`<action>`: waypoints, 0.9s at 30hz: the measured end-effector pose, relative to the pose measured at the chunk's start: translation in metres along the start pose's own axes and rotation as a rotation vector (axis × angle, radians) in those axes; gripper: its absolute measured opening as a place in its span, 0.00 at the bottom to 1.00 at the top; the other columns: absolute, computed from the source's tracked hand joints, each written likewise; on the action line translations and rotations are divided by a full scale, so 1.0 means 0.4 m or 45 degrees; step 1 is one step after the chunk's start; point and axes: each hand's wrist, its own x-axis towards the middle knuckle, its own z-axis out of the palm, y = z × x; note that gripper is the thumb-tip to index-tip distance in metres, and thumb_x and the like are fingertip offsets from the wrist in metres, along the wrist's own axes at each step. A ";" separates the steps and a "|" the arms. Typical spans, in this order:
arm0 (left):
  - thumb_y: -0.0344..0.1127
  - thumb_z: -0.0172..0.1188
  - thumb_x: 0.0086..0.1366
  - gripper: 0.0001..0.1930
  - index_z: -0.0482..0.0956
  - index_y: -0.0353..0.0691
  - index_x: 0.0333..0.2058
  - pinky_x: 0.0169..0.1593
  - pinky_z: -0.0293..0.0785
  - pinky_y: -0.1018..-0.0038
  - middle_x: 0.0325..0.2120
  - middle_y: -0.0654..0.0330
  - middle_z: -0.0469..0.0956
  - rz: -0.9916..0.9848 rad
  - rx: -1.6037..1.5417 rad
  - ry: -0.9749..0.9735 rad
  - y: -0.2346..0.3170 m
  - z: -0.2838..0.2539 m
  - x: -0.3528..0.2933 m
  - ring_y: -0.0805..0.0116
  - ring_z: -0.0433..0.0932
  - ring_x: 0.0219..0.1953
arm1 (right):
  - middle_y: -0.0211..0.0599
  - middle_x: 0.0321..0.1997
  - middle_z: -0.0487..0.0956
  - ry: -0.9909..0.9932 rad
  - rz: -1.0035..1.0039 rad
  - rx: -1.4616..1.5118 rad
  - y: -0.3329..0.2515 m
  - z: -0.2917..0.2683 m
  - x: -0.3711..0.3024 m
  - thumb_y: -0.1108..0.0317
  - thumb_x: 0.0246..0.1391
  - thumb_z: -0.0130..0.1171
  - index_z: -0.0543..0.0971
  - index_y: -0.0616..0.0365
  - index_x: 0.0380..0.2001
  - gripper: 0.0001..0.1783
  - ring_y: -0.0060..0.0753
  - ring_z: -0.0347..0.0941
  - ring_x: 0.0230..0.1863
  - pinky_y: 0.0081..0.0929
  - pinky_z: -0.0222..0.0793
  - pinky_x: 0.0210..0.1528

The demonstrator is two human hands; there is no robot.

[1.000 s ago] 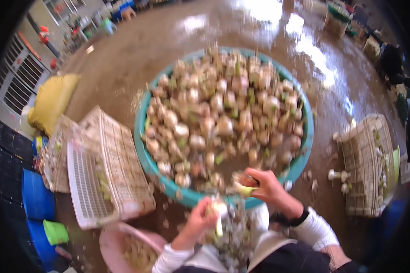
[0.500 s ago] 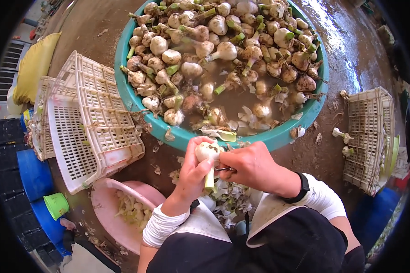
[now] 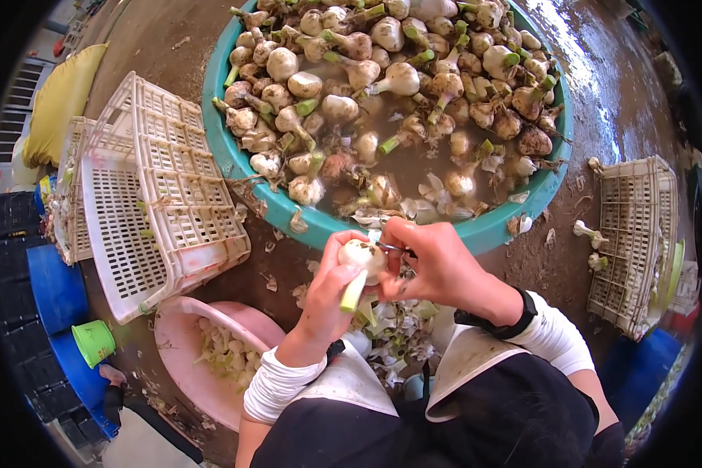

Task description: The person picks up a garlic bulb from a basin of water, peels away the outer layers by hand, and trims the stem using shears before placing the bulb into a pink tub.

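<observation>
Garlic (image 3: 360,256) stays clamped in our left hand (image 3: 325,290) at the tub's (image 3: 483,232) six o'clock; our right hand (image 3: 438,261), gripping a metal tool (image 3: 393,248), has moved work from the garlic's four o'clock to two.

We see creamy garlic bulbs (image 3: 402,78) in a teal tub (image 3: 487,231).
Within the tub, we note brown smudges on the bulbs, green on their stems (image 3: 390,145) and a muddy brown in the water (image 3: 421,173); at its near side, the held bulb (image 3: 362,259) is white, blotched dark brown, with a pale green stalk (image 3: 354,292). Left of the tub we see a cream crate (image 3: 187,187) patterned in a grid, a pale pink basin (image 3: 173,343), a lime-green pail (image 3: 93,343) and a yellow sack (image 3: 62,105); right of it, an off-white latticed basket (image 3: 630,234).
</observation>
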 end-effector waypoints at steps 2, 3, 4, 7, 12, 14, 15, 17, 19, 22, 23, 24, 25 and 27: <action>0.40 0.50 0.60 0.22 0.61 0.39 0.52 0.34 0.75 0.76 0.41 0.55 0.72 -0.022 -0.057 -0.058 -0.002 -0.009 0.001 0.69 0.76 0.36 | 0.38 0.20 0.80 -0.040 0.054 0.104 0.004 -0.013 0.004 0.68 0.40 0.66 0.75 0.60 0.30 0.13 0.38 0.78 0.24 0.31 0.71 0.28; 0.40 0.49 0.61 0.23 0.59 0.39 0.53 0.37 0.75 0.73 0.41 0.53 0.72 -0.011 -0.051 -0.113 -0.003 -0.013 0.001 0.66 0.76 0.37 | 0.39 0.21 0.80 -0.021 0.088 0.093 0.005 -0.017 0.005 0.68 0.40 0.66 0.76 0.60 0.30 0.13 0.37 0.78 0.24 0.31 0.71 0.28; 0.40 0.47 0.62 0.23 0.57 0.38 0.54 0.39 0.75 0.69 0.41 0.52 0.71 0.000 -0.044 -0.167 -0.003 -0.015 0.001 0.64 0.76 0.37 | 0.39 0.21 0.80 -0.001 0.122 0.082 0.003 -0.019 0.005 0.68 0.40 0.66 0.77 0.61 0.30 0.12 0.36 0.78 0.23 0.31 0.72 0.28; 0.40 0.47 0.62 0.25 0.57 0.38 0.56 0.38 0.75 0.69 0.42 0.52 0.72 0.051 -0.067 0.025 0.001 0.010 0.000 0.64 0.76 0.38 | 0.39 0.21 0.80 0.053 0.053 -0.016 -0.010 -0.012 -0.014 0.70 0.42 0.65 0.79 0.59 0.27 0.08 0.36 0.78 0.22 0.30 0.72 0.26; 0.41 0.50 0.59 0.31 0.54 0.39 0.60 0.36 0.72 0.72 0.43 0.54 0.71 0.078 -0.016 -0.005 0.000 0.015 0.005 0.67 0.74 0.37 | 0.37 0.20 0.78 0.101 -0.082 0.045 -0.011 0.000 -0.023 0.73 0.40 0.65 0.77 0.58 0.24 0.07 0.36 0.77 0.22 0.29 0.71 0.25; 0.42 0.52 0.57 0.34 0.53 0.39 0.61 0.36 0.71 0.74 0.43 0.55 0.71 0.067 0.043 -0.044 0.007 0.001 0.009 0.68 0.73 0.37 | 0.36 0.20 0.78 0.140 -0.106 0.032 -0.010 0.000 -0.023 0.73 0.38 0.65 0.76 0.58 0.24 0.08 0.35 0.77 0.22 0.29 0.71 0.25; 0.42 0.54 0.54 0.37 0.53 0.39 0.62 0.35 0.70 0.76 0.43 0.56 0.70 0.068 0.036 -0.097 0.010 -0.008 0.007 0.69 0.73 0.37 | 0.35 0.20 0.77 0.172 -0.139 0.024 -0.008 0.002 -0.022 0.73 0.37 0.66 0.75 0.58 0.24 0.09 0.34 0.77 0.22 0.29 0.70 0.25; 0.41 0.58 0.49 0.41 0.54 0.40 0.62 0.33 0.66 0.80 0.44 0.58 0.69 0.076 0.147 -0.091 0.026 0.002 -0.008 0.73 0.71 0.38 | 0.33 0.20 0.77 0.427 -0.080 -0.335 0.064 -0.046 0.018 0.72 0.36 0.68 0.76 0.56 0.26 0.12 0.29 0.77 0.23 0.26 0.70 0.26; 0.41 0.57 0.49 0.41 0.53 0.41 0.63 0.34 0.66 0.80 0.44 0.59 0.69 0.067 0.180 -0.090 0.023 -0.003 -0.004 0.74 0.71 0.38 | 0.32 0.21 0.78 0.542 0.084 -0.326 0.068 -0.080 0.028 0.70 0.36 0.70 0.77 0.55 0.27 0.12 0.28 0.77 0.23 0.25 0.70 0.26; 0.42 0.55 0.51 0.42 0.51 0.42 0.65 0.36 0.66 0.80 0.45 0.60 0.68 0.011 0.189 -0.059 0.025 -0.005 -0.005 0.74 0.70 0.40 | 0.32 0.20 0.79 -0.030 0.006 -0.023 0.020 -0.073 0.001 0.59 0.38 0.74 0.80 0.54 0.30 0.17 0.31 0.78 0.23 0.29 0.70 0.26; 0.42 0.54 0.51 0.42 0.50 0.42 0.65 0.38 0.65 0.80 0.46 0.60 0.68 -0.029 0.159 -0.046 0.026 -0.002 -0.001 0.74 0.69 0.41 | 0.32 0.19 0.79 -0.021 -0.047 -0.081 0.020 -0.041 -0.017 0.60 0.38 0.73 0.79 0.55 0.30 0.17 0.34 0.78 0.22 0.29 0.71 0.25; 0.42 0.54 0.51 0.42 0.50 0.42 0.65 0.38 0.65 0.80 0.46 0.60 0.68 -0.030 0.159 -0.051 0.019 0.004 0.000 0.74 0.69 0.41 | 0.33 0.18 0.79 -0.012 -0.099 -0.137 0.022 -0.015 -0.030 0.61 0.38 0.72 0.79 0.57 0.31 0.17 0.37 0.78 0.22 0.30 0.71 0.25; 0.42 0.53 0.52 0.42 0.50 0.42 0.66 0.39 0.66 0.79 0.47 0.60 0.67 -0.006 0.172 -0.057 0.009 0.012 0.001 0.73 0.69 0.42 | 0.33 0.18 0.79 -0.008 -0.097 -0.140 0.018 -0.010 -0.029 0.61 0.38 0.72 0.79 0.57 0.31 0.17 0.37 0.78 0.22 0.30 0.71 0.25; 0.42 0.52 0.52 0.42 0.49 0.41 0.66 0.40 0.67 0.77 0.49 0.58 0.66 0.033 0.206 -0.076 0.006 0.015 0.000 0.71 0.69 0.43 | 0.34 0.18 0.78 0.067 -0.101 -0.088 0.011 -0.003 -0.028 0.64 0.37 0.70 0.79 0.57 0.29 0.14 0.42 0.77 0.21 0.31 0.71 0.25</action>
